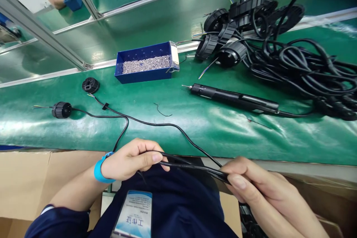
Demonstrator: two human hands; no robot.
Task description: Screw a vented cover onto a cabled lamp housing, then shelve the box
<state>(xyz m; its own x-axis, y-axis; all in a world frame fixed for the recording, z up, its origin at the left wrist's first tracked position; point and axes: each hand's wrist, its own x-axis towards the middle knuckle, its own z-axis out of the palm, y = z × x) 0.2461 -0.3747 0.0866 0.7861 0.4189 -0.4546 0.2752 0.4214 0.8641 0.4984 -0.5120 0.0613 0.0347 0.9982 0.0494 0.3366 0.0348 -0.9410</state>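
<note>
Pinching bunched black cable (195, 167) in left hand (139, 160) and right hand (251, 186), strung crosswise between 'em, just off near edge of surface (83, 134).

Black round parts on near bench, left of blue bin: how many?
2: a patterned disc nearest the blue bin, and a ribbed cylinder farther left, on a black cable. None seem hidden there.

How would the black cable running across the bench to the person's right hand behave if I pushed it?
The cable would probably flex rather than stay straight, since it lies in loose curves on the green bench. It looks thin, so likely light. Its much thinner wire tips may bend easily.
</note>
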